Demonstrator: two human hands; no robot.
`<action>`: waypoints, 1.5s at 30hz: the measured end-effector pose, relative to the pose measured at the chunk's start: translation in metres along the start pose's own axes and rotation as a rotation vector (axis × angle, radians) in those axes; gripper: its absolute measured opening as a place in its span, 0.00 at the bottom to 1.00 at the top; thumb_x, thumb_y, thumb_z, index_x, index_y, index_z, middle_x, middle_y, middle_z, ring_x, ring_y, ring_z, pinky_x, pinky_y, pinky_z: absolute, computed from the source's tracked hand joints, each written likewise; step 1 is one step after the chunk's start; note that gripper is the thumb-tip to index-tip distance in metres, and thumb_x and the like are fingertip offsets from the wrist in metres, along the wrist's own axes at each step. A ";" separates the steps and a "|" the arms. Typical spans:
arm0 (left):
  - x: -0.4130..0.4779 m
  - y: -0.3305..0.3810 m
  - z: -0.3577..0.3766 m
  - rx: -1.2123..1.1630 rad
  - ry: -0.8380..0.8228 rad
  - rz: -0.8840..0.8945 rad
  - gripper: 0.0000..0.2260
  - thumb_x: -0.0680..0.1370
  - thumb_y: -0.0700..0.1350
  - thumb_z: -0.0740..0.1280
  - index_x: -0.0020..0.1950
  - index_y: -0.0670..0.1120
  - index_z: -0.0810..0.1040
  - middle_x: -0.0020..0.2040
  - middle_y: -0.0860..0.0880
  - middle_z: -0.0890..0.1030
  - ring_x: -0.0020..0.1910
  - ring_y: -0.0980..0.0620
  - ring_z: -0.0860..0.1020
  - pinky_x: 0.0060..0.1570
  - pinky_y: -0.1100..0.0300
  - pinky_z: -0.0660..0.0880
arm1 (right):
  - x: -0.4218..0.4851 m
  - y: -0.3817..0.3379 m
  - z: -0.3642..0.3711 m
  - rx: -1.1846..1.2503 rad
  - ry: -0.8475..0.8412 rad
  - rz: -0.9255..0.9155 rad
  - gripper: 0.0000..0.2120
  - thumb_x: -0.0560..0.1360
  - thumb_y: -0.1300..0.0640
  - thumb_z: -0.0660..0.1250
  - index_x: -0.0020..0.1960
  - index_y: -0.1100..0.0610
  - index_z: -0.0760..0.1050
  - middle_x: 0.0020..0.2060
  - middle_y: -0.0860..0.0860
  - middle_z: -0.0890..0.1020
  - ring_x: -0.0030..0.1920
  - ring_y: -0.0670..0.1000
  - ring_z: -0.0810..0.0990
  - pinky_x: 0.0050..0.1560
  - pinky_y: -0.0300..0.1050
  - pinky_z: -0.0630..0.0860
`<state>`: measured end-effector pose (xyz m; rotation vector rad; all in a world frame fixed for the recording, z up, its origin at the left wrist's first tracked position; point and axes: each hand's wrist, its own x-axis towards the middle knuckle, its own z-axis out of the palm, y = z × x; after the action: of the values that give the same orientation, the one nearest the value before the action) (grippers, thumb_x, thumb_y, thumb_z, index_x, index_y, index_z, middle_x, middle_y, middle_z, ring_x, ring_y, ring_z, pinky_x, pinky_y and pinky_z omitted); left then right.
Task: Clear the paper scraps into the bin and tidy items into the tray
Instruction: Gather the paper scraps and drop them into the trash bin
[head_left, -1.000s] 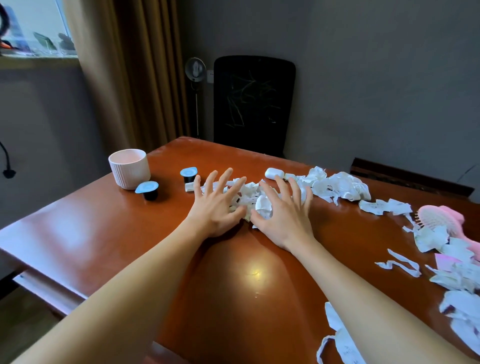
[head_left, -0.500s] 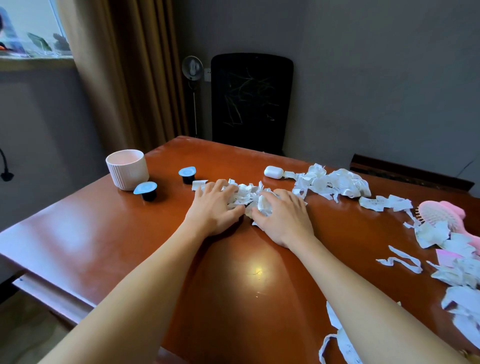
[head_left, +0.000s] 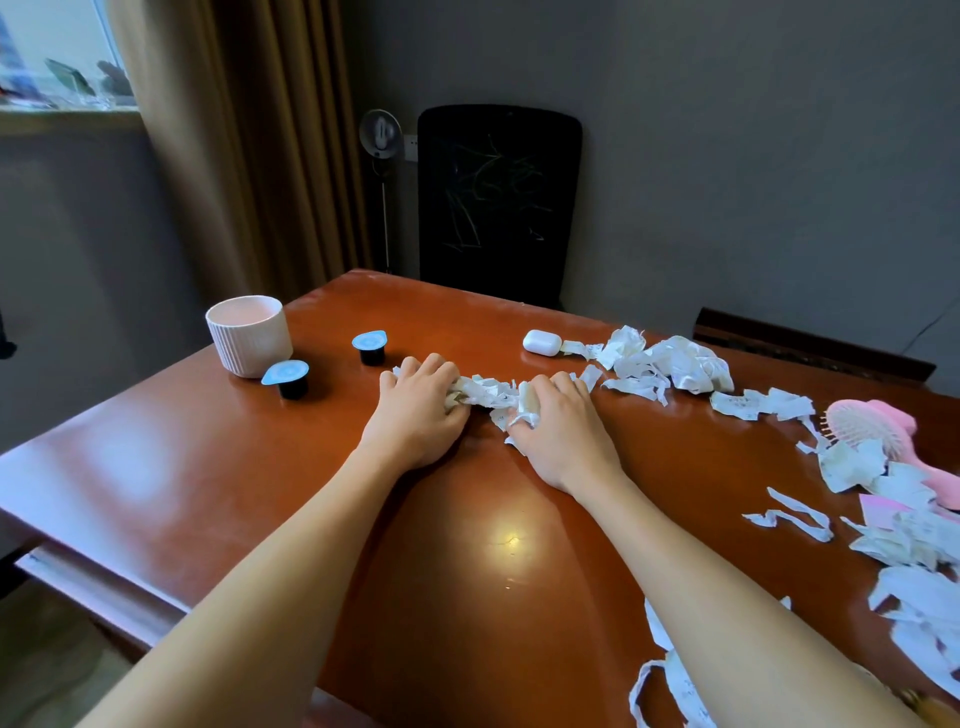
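With left hand (head_left: 415, 415) and right hand (head_left: 558, 431) both curled round the paper scraps (head_left: 488, 392) on the table (head_left: 208, 467) between them, squeeze inward and scoop underneath before lifting; keep clear of the blue-lidded pod (head_left: 370, 347) just beside the left knuckles; lift slowly

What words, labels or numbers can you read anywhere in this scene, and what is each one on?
No text here can be read.
Paper scraps: faint printed marks, too small and blurred to read.
Near pod and far pod: pale pattern on the blue lids, unreadable.
Chair back: scribbled lines, no letters.
Ribbed cup, white case, pink hairbrush: no text visible.
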<state>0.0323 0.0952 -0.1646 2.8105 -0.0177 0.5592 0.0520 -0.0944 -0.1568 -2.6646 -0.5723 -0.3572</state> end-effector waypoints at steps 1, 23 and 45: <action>0.000 0.000 -0.001 -0.005 0.009 -0.004 0.05 0.79 0.52 0.59 0.50 0.52 0.69 0.51 0.54 0.69 0.50 0.50 0.65 0.54 0.52 0.63 | 0.000 -0.001 -0.001 0.010 -0.004 0.002 0.10 0.77 0.49 0.64 0.49 0.53 0.66 0.52 0.50 0.72 0.57 0.52 0.68 0.59 0.47 0.70; -0.012 0.012 -0.018 -0.034 0.070 -0.121 0.03 0.76 0.43 0.60 0.44 0.46 0.70 0.40 0.50 0.75 0.38 0.49 0.73 0.35 0.57 0.68 | -0.007 -0.004 -0.006 0.059 0.114 0.048 0.09 0.79 0.60 0.64 0.58 0.57 0.68 0.52 0.51 0.76 0.49 0.50 0.73 0.44 0.39 0.70; -0.007 0.005 -0.008 0.021 0.080 -0.032 0.07 0.78 0.50 0.62 0.43 0.49 0.66 0.43 0.53 0.70 0.44 0.51 0.69 0.38 0.58 0.66 | -0.001 -0.003 -0.001 0.029 0.098 0.045 0.10 0.79 0.56 0.65 0.59 0.56 0.70 0.53 0.49 0.74 0.52 0.49 0.74 0.48 0.40 0.74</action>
<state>0.0226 0.0924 -0.1589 2.8009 0.0499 0.6674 0.0500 -0.0930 -0.1550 -2.6114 -0.4826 -0.4598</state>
